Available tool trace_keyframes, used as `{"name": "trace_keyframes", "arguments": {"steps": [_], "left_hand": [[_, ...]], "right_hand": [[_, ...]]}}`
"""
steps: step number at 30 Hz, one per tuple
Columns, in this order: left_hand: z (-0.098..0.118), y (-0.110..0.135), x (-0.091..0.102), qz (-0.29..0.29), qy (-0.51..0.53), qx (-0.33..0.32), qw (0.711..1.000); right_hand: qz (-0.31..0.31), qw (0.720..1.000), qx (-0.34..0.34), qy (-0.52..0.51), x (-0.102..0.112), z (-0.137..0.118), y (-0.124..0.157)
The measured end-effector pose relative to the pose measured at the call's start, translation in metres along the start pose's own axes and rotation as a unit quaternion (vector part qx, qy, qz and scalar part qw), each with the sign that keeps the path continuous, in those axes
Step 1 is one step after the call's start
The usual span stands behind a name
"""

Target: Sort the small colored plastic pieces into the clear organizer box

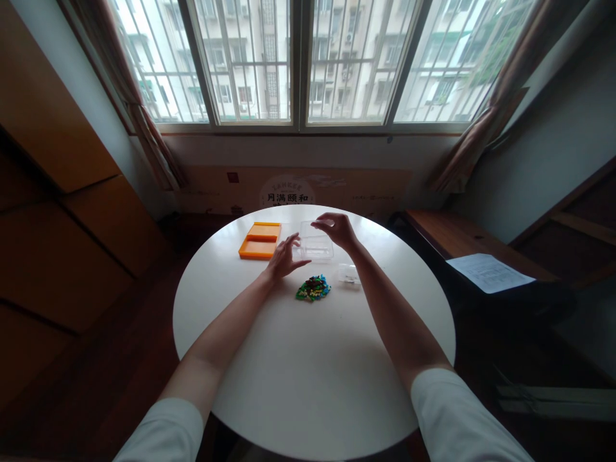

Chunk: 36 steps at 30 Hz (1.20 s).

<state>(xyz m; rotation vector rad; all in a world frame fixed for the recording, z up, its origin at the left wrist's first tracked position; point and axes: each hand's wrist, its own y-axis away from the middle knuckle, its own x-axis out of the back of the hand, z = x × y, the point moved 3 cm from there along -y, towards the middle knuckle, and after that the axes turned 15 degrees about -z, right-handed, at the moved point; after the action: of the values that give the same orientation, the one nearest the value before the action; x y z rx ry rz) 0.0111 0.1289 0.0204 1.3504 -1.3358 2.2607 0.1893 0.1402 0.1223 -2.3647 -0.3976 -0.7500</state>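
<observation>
A clear plastic box (pixel 318 248) lies on the white round table, its transparent lid raised toward the far side. My right hand (pixel 339 231) comes in over the lid, thumb and fingers closed in a pinch at its upper edge. At the box's left side is my left hand (pixel 285 258), fingers spread and thumb stretched out to the right; whether the fingertips touch the box cannot be told. Just nearer to me sits a small heap of green, blue, brown and yellow pieces (pixel 313 288), too small to name singly.
An orange two-part tray (pixel 260 246) stands left of my left hand. A smaller clear container (pixel 348 274) with little things inside is under my right forearm. The round table (pixel 308 378) ends before the window wall. Printed paper (pixel 491 272) lies off to the right.
</observation>
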Motion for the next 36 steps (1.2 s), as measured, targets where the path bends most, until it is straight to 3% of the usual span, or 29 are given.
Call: {"name": "trace_keyframes", "arguments": {"steps": [2, 6, 17, 29, 36], "left_hand": [[0.002, 0.000, 0.000, 0.001, -0.018, -0.012, 1.000], [0.011, 0.000, 0.001, -0.050, -0.085, -0.062, 0.993], [0.010, 0.000, 0.001, -0.070, -0.121, -0.072, 0.988], [0.008, 0.003, -0.005, -0.045, -0.145, -0.106, 0.983], [0.007, 0.003, -0.003, -0.058, -0.094, -0.073, 0.991]], "right_hand": [[-0.002, 1.000, -0.006, 0.011, 0.000, -0.001, 0.001], [-0.018, 0.999, -0.025, 0.014, 0.000, -0.001, 0.002], [0.003, 0.993, -0.078, -0.093, 0.007, 0.017, 0.001], [-0.066, 0.946, -0.272, -0.163, 0.001, 0.052, 0.007], [-0.012, 0.972, -0.211, -0.100, 0.009, 0.054, 0.006]]}}
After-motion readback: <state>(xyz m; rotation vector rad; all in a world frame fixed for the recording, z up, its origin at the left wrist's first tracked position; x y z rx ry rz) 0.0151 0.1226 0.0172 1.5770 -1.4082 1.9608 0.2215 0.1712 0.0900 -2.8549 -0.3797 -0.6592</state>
